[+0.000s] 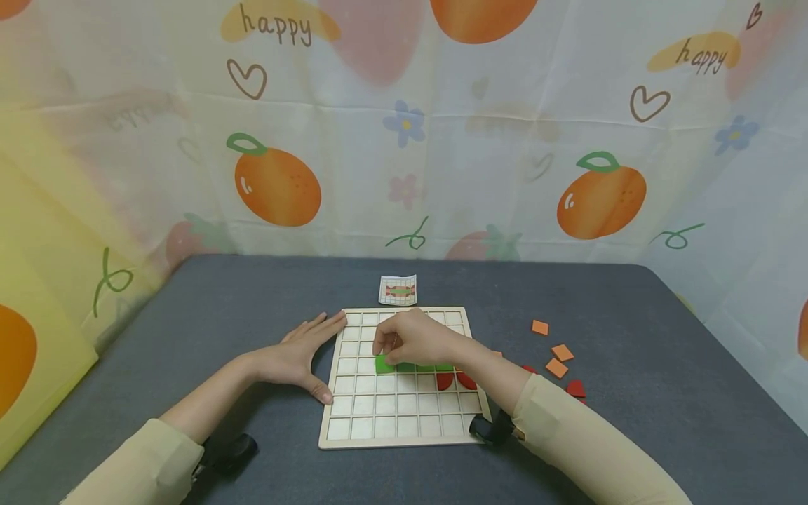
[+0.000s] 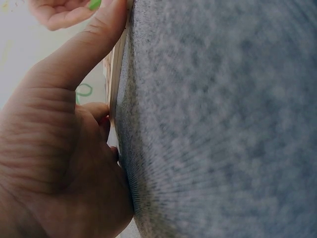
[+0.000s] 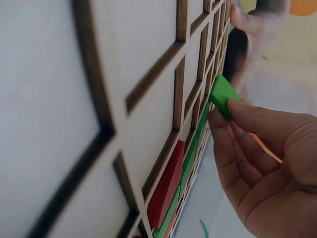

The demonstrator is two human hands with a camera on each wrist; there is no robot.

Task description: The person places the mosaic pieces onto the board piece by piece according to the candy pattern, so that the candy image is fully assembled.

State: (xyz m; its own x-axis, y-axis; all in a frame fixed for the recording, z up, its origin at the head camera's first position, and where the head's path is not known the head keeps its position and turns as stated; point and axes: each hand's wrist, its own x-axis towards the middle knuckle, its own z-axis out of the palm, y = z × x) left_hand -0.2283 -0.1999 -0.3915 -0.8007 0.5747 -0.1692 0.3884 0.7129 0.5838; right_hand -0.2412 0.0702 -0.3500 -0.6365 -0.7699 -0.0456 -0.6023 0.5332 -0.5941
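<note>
A wooden grid board [image 1: 375,426] with square cells lies on the dark table. My right hand [image 1: 413,339] is over its middle, pinching a green square tile [image 3: 224,95] between thumb and fingers, tilted against the board. Green tiles [image 1: 426,368] fill cells in a row to the right of it, partly hidden under the hand and wrist. Just below that row sit red rounded pieces [image 1: 445,381]. My left hand [image 1: 292,359] rests at the board's left side, fingers spread, with fingertips on the upper left edge and thumb at the lower left edge.
Behind the board lies a small pattern card [image 1: 398,290] showing a red and green design on a grid. Loose orange tiles [image 1: 557,368] and red pieces [image 1: 575,388] are scattered on the table to the right. A fruit-print curtain [image 1: 353,175] hangs at the back.
</note>
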